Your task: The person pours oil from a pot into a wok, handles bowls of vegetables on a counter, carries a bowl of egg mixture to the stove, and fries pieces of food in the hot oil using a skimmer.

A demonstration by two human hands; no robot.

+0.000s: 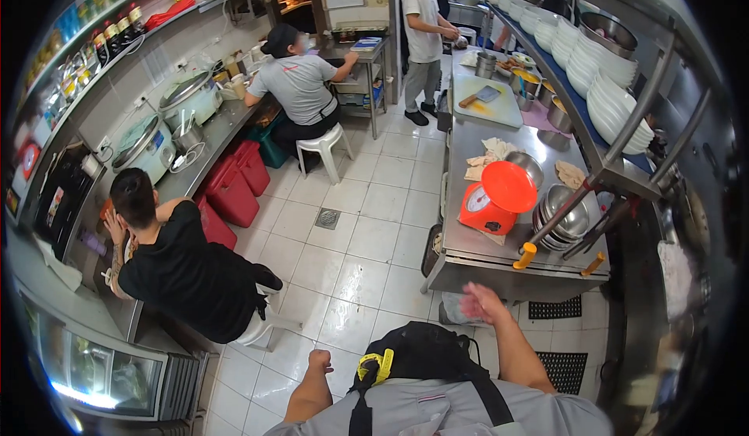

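Low in the view, my left hand [320,360] hangs over the tiled floor with its fingers curled in; whether anything is inside the fist cannot be made out. My right hand [482,303] is raised with fingers apart and holds nothing, just in front of the near edge of the steel table [476,268]. A black bag [425,350] with a yellow tag [376,367] is strapped at my front, between my arms. Beyond my right hand, a red-orange scale [488,209] with a round pan stands on the table, beside stacked metal bowls [563,216].
A person in black [191,268] sits at the left counter; another in grey [300,85] sits farther back. One stands [424,34] beyond the table. A cleaver [480,96] lies on a cutting board [503,112]. White bowls [612,108] line the right shelf. Red bins [234,186] stand left.
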